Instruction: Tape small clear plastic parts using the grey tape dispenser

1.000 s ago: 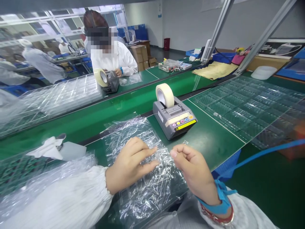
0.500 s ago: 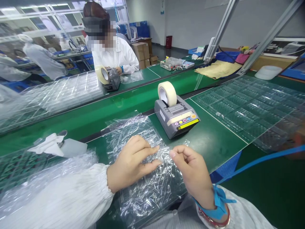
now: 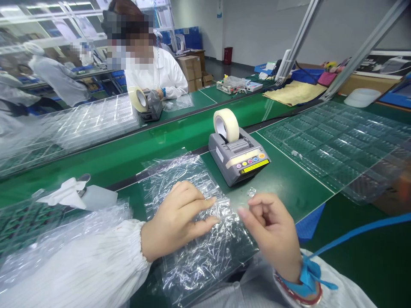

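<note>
The left hand [image 3: 180, 222] has its thumb and index finger parted, their tips at the edge of a small clear plastic piece [image 3: 222, 208]; whether they grip it or merely steady it, I cannot tell. The right hand [image 3: 272, 226] is loosely curled, thumb apart from its fingers, with nothing visible between them. The piece lies over crinkled clear plastic bags [image 3: 199, 269] on the green bench [image 3: 289, 192]. Good handling here probably means steadying the edge lightly, keeping the film flat, and keeping the blue wrist strap [image 3: 308, 273] off it. Beyond the hands stands a grey tape dispenser [image 3: 239, 160] with a cream tape roll [image 3: 233, 128]; to the right lies a clear compartmented tray [image 3: 337, 145].
</note>
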Available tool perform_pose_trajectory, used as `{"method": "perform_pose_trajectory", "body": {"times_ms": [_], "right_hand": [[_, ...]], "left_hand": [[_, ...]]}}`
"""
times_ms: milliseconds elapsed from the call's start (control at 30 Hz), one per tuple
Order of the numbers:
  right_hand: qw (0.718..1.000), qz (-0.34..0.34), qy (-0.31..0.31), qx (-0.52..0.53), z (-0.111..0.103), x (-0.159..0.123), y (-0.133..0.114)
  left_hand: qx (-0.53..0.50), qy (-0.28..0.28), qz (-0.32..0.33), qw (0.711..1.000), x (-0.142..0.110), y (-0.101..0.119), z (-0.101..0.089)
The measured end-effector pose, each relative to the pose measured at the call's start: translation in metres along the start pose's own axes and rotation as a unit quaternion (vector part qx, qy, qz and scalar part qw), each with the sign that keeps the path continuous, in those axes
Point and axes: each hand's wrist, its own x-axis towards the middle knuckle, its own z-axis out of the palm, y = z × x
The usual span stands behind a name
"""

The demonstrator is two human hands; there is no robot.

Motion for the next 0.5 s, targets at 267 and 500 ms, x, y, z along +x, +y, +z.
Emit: {"method": "perform_pose_trajectory", "body": {"times_ms": [267,500], "right_hand": [[0.949,-0.188,-0.172,-0.183,-0.018,0.017,-0.01],[0.905,-0.299,-0.148,-0.265,-0.014,0.02,-0.001]], "left_hand": [[0.015,-0.017,0.027,0.999,0.003,0.008,-0.007],[0.109,-0.159,0.042,0.98,0.018,0.006,-0.027]]}}
